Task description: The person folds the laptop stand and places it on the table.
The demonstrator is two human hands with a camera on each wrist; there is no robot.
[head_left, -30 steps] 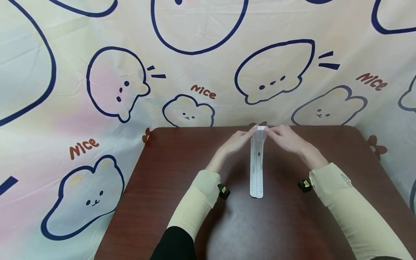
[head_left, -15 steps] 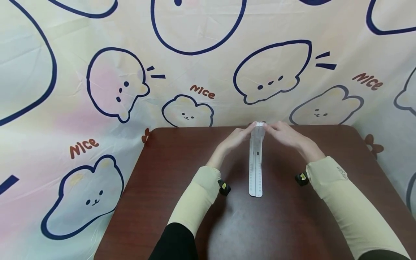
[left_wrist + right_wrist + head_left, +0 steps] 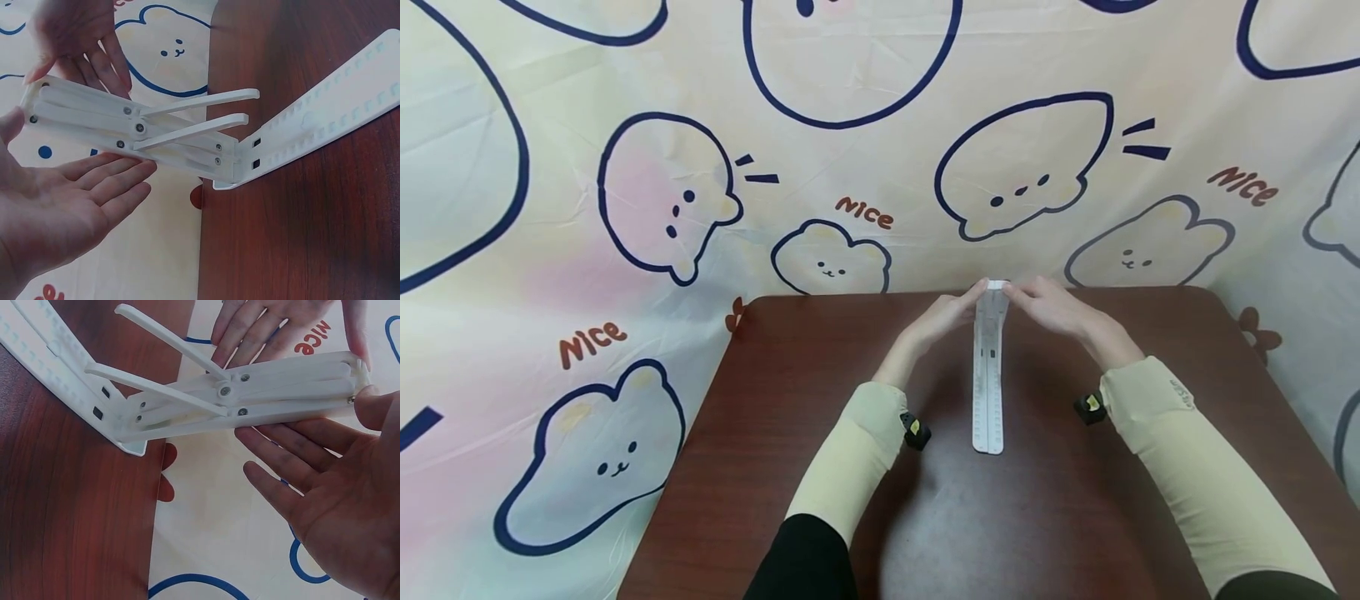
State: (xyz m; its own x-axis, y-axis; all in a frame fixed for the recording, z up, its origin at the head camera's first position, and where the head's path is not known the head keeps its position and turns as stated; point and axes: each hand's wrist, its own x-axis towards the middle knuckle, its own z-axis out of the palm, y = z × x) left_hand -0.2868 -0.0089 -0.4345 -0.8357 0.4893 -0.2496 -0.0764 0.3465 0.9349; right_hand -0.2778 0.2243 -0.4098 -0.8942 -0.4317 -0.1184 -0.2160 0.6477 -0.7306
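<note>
A white folding stand (image 3: 988, 400) rests on the table, its long ridged base pointing toward me. At the far end its hinged panel (image 3: 87, 109) is tilted up, and two thin prop arms (image 3: 200, 129) stick out from the panel, their tips apart from the base. My left hand (image 3: 936, 325) holds the panel's left edge, thumb at the top end and fingers stretched along the side. On the opposite edge my right hand (image 3: 1060, 315) holds the panel the same way, as the right wrist view shows its thumb (image 3: 375, 407) on the top corner.
The brown wooden table (image 3: 805, 400) ends just behind the stand. A cloth backdrop (image 3: 700, 75) with cartoon outlines hangs beyond its far and side edges. Small black devices (image 3: 916, 431) sit at both cuffs.
Both hands have risen slightly with the panel's top end, which now reaches a little higher in the head view. The base stays on the table.
</note>
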